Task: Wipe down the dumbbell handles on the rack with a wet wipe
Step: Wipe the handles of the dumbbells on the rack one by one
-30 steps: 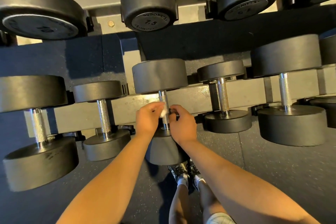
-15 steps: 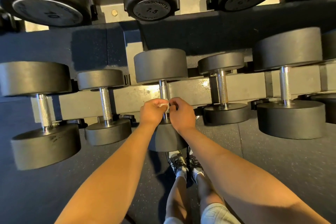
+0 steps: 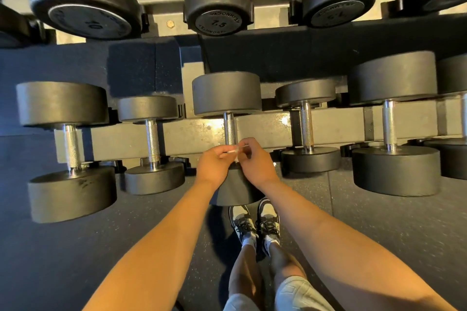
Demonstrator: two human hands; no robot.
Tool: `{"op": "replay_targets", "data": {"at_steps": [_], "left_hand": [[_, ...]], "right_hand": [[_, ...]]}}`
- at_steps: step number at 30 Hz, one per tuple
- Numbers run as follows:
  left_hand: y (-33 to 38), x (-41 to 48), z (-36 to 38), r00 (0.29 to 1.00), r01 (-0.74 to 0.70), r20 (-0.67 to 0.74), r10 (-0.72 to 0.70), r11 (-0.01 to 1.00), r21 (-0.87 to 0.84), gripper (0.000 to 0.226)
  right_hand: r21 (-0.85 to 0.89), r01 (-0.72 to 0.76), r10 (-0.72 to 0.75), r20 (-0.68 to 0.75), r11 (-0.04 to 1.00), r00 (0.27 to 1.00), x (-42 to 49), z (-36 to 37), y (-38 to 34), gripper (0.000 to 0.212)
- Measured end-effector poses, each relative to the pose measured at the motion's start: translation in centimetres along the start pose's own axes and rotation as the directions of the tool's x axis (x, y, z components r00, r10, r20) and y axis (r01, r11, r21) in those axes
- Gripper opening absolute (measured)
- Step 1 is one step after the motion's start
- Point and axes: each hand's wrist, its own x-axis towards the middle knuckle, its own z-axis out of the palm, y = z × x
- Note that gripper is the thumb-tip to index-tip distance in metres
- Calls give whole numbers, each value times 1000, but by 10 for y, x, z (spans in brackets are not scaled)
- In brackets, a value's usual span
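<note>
A black dumbbell lies on the lower rack rail (image 3: 265,131) straight ahead, its knurled steel handle (image 3: 229,127) running toward me. Both hands meet at the near end of that handle. My left hand (image 3: 213,166) and my right hand (image 3: 254,163) pinch a small white wet wipe (image 3: 233,151) between their fingertips, stretched across the handle. Most of the wipe is hidden by the fingers. The dumbbell's near head (image 3: 237,189) shows below my wrists.
Other dumbbells lie left (image 3: 152,141) and right (image 3: 306,126) on the same rail, with bigger ones at both ends. An upper row carries dumbbells marked 10 and 7.5 (image 3: 218,24). My shoes (image 3: 255,225) stand on the dark rubber floor below.
The hands have stayed at the near end of the handle, and the wipe now shows as a thin strip between the fingertips. The camera has shifted slightly.
</note>
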Motion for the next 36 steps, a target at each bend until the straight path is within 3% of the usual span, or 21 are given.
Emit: {"op": "replay_targets", "data": {"at_steps": [5,7,10,13,18,21,24,27,29,31,33,36], "left_hand": [[4,11,5,997,-75,9,74,993,93,28],[-5,11,8,989,-118,-70,128,984,137,26],[-6,2,14,963,-100,-199,179,930,355,32],[-5,5,16,961,-31,-230,151,890,456,37],[-7,3,15,959,-45,-234,163,897,439,36],[-9,4,15,951,-76,-246,187,913,401,33],[-10,4,15,949,-76,-253,191,912,404,33],[-8,5,14,962,-49,-224,156,905,423,35],[-5,5,11,982,-10,-175,77,936,352,35],[3,2,9,994,-10,-111,23,993,117,31],[18,-10,8,996,-57,-68,53,997,-59,25],[49,-34,5,993,-114,-29,111,984,-138,19]], "right_hand": [[127,-29,37,-66,992,997,17,0,-9,15],[107,12,7,-173,994,985,30,1,-11,18],[34,114,-98,-308,993,946,54,7,-18,16],[-44,151,-158,-249,988,956,72,17,-21,19],[-115,80,-97,-152,990,984,60,18,-10,24],[-140,-8,1,-51,990,999,42,17,0,22],[-121,-151,148,-35,981,988,40,15,2,23],[-100,-193,193,-16,976,981,37,13,-1,20],[11,-203,203,-45,979,978,27,11,-7,21],[163,-197,214,-98,967,972,14,5,-18,23],[259,-181,219,-125,949,968,-1,-8,-35,23],[280,-142,183,-124,949,975,-24,-35,-66,26]]}}
